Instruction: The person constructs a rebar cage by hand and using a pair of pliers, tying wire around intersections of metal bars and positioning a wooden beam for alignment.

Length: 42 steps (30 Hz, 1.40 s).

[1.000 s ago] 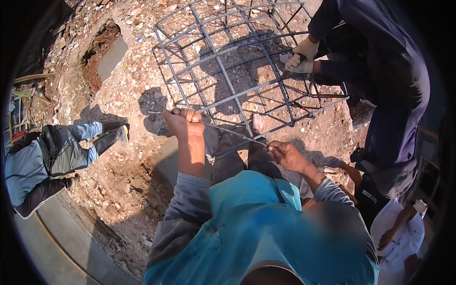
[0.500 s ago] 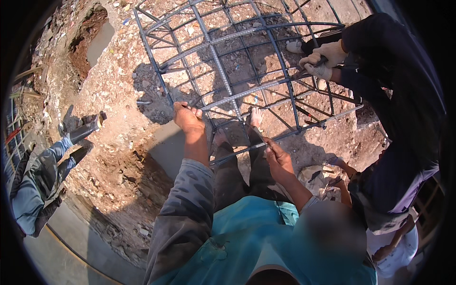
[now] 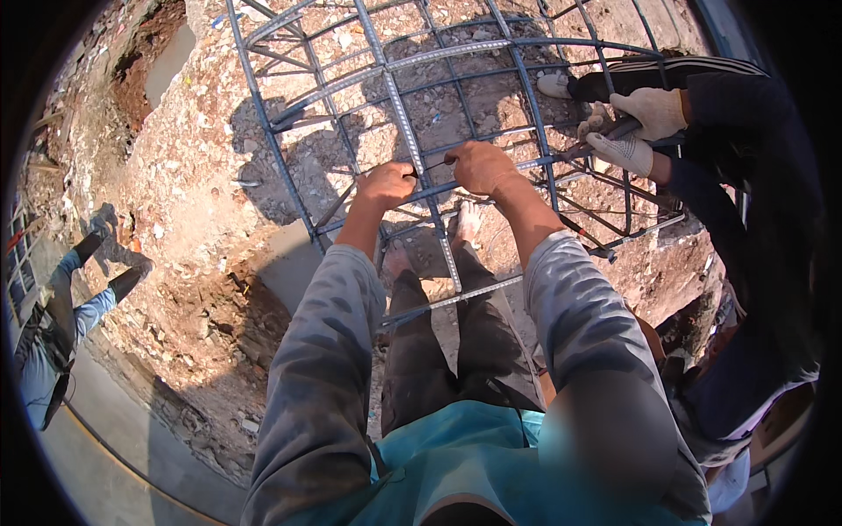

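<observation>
A cage of ribbed steel rebar (image 3: pixel 403 114) spreads in front of me, its bars crossing in a grid. My left hand (image 3: pixel 386 184) is closed at a crossing, its fingertips pinched beside a lengthwise bar; what they hold is hidden. On the other side of that bar, my right hand (image 3: pixel 482 168) is closed, palm down, on a thin dark wire (image 3: pixel 437 164) that runs toward the crossing. Both hands rest close to the same crosswise bar. My bare feet (image 3: pixel 469 221) stand on the ground below the cage's near part.
At the right a co-worker's white-gloved hands (image 3: pixel 636 131) grip a dark tool at the cage. Another person's legs (image 3: pixel 92 272) show at far left. Stony, rubble-strewn ground (image 3: pixel 197 202) lies around, with a grey patch (image 3: pixel 294 263) left of my legs.
My right hand has moved up and left from near the cage's close edge to the crossing. My left hand has shifted right toward it. The person at left has moved further left.
</observation>
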Each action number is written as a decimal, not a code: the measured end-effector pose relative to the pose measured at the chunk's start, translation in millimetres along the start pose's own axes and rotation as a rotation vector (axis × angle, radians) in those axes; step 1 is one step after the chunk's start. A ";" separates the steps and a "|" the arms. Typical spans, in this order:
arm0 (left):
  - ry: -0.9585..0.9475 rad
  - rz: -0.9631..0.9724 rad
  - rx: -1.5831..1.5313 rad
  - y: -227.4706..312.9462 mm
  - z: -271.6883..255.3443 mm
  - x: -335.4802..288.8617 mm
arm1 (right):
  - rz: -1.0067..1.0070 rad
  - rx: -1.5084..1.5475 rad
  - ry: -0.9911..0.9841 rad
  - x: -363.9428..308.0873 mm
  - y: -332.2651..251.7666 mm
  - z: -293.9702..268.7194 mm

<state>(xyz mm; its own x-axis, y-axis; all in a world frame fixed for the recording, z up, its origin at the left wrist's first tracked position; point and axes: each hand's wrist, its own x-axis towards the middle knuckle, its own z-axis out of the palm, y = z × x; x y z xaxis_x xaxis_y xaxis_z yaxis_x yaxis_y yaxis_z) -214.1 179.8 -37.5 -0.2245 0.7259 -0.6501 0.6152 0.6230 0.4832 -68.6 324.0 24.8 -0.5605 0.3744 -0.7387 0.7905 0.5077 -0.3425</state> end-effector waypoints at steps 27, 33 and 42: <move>0.441 -0.132 -0.313 19.9 9.0 -61.7 | -0.312 0.181 -0.476 48.2 9.2 4.9; 0.619 -0.027 -0.591 29.2 24.8 -64.4 | -0.385 0.233 -0.505 48.8 10.9 14.4; 0.514 0.151 -0.573 36.9 26.1 -62.8 | -0.381 0.168 -0.432 45.3 10.9 16.6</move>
<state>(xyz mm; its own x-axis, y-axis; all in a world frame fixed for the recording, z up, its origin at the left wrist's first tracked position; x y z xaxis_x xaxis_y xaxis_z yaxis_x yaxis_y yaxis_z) -157.5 149.6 5.9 -0.5772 0.7715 -0.2675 0.2122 0.4580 0.8632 -81.3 333.7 -22.1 -0.6891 -0.1775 -0.7026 0.6013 0.4010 -0.6911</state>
